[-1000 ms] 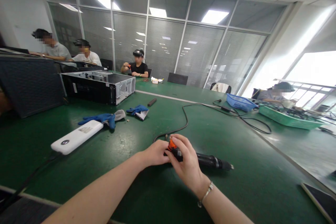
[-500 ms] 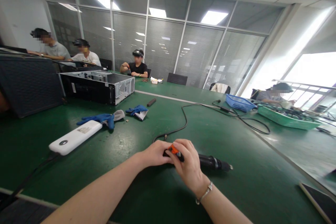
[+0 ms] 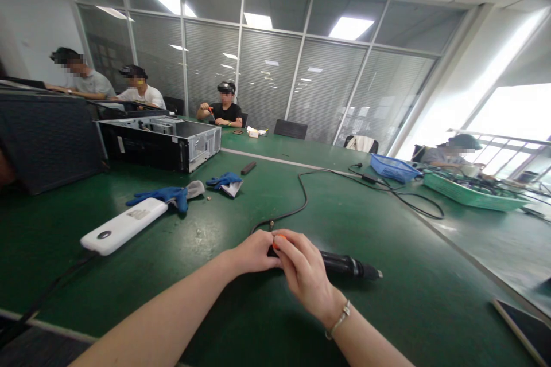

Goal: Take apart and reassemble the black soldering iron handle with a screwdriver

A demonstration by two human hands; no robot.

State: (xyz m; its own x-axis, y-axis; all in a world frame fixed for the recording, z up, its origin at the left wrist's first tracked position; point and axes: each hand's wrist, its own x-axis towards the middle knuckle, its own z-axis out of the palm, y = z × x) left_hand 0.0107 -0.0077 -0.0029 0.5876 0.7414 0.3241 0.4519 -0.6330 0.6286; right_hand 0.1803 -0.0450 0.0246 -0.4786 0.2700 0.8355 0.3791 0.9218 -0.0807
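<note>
On the green table (image 3: pixel 400 315) a black electric screwdriver (image 3: pixel 344 265) lies with its bit end pointing right. My left hand (image 3: pixel 253 253) closes around its rear end, near the place where the black cable (image 3: pixel 306 198) comes in. Over that same end, my right hand (image 3: pixel 303 264) pinches an orange-handled screwdriver (image 3: pixel 279 241). Only a bit of the orange shows between the fingers; its shaft and tip are hidden behind my hands.
To the left lie a white power unit (image 3: pixel 124 226) and blue work gloves (image 3: pixel 174 195). Beyond stands an open computer case (image 3: pixel 172 143). A blue basket (image 3: pixel 394 169) and a green basket (image 3: pixel 473 195) with cables sit right, a phone (image 3: pixel 523 324) nearer. Several people sit around.
My right hand has turned slightly, its fingers now covering more of the orange handle. My left hand and the electric screwdriver have stayed in place.
</note>
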